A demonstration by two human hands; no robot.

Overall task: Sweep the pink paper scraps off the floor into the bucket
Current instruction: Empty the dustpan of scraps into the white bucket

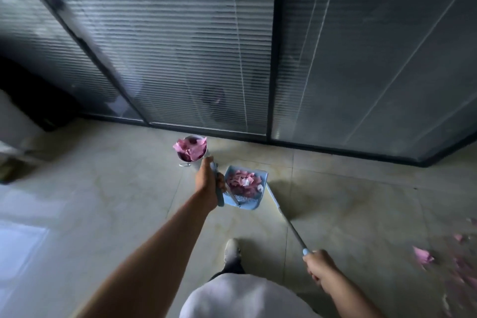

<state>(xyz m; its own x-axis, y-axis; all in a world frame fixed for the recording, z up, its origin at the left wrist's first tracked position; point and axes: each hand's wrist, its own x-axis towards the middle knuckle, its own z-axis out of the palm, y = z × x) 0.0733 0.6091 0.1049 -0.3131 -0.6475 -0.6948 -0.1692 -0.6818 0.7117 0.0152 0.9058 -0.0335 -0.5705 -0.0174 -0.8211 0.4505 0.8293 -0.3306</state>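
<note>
A: Obs. 1, left hand (207,183). Status?

B: Fingers curled round the light-blue handle (216,183) of the dustpan (245,186). Arm stretched forward. Pan is just right of the hand, over the tile floor (103,201); whether it touches the floor, cannot tell.

A: Pan contents?

B: A heap of pink scraps (244,183), filling most of the tray.

A: Right hand (318,266)?

B: Clenched on the top end of the broom (286,222) handle. Shaft runs up and left from the hand; its lower end meets the pan's right side. Bristles not clearly visible.

A: Bucket (192,155)?

B: Metal, upright on the floor, just behind and left of the left hand, near the glass wall (193,46) with blinds. Pink scraps inside, piled to the rim.

A: Any scraps loose?

B: Yes. Blurred floor scraps (423,257) at far right, well apart from pan and bucket.

A: Other?

B: One shoe (232,249) on the tile between the two arms.
</note>
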